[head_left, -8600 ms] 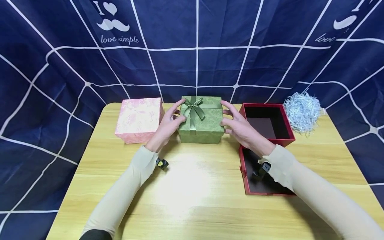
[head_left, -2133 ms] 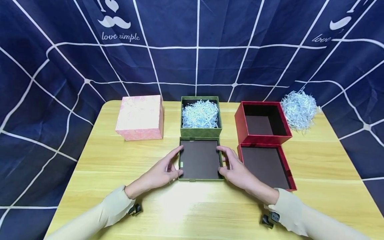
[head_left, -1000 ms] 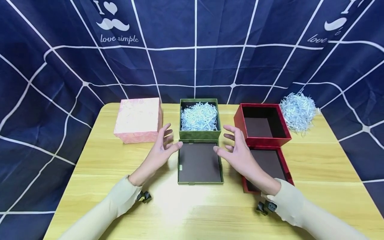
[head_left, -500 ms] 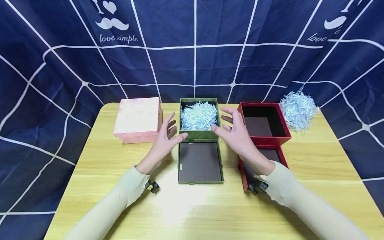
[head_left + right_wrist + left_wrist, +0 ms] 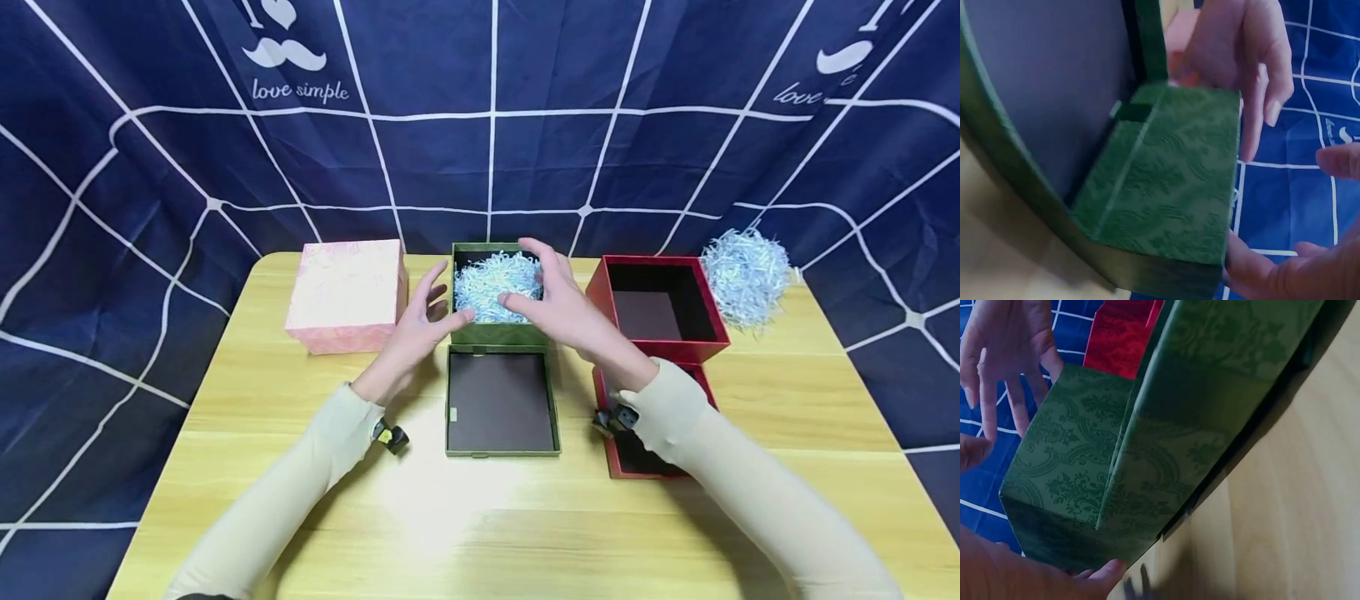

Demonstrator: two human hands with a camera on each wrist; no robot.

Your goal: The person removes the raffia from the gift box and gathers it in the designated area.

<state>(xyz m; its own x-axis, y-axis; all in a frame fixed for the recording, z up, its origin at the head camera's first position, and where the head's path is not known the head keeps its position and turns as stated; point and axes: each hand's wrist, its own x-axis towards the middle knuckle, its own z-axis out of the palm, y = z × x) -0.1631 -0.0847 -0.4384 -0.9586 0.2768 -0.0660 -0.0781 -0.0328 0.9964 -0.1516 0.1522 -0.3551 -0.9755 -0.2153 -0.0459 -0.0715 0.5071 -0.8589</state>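
A green patterned gift box point(image 5: 498, 335) stands uncovered at the back middle of the table, with pale blue shredded paper point(image 5: 483, 287) inside. Its lid point(image 5: 498, 404) lies upside down just in front, dark inside facing up. My left hand point(image 5: 416, 329) is at the box's left side, fingers spread and thumb near the front left corner. My right hand point(image 5: 558, 300) reaches over the right edge, its thumb and forefinger above the shredded paper. Neither hand grips anything. In the right wrist view, my left hand point(image 5: 1235, 50) shows beyond the green box point(image 5: 1172, 169).
A covered pink box point(image 5: 345, 287) stands to the left. On the right is a red box point(image 5: 652, 304) without contents, its upturned lid point(image 5: 637, 458) in front, partly hidden by my right arm. More blue shredded paper point(image 5: 746, 279) lies at the far right. A grid-patterned cloth hangs behind.
The green lid with its bow was on the box; it now lies upturned in front. Both hands have left the lid and moved forward to the box, the right one also moving left.
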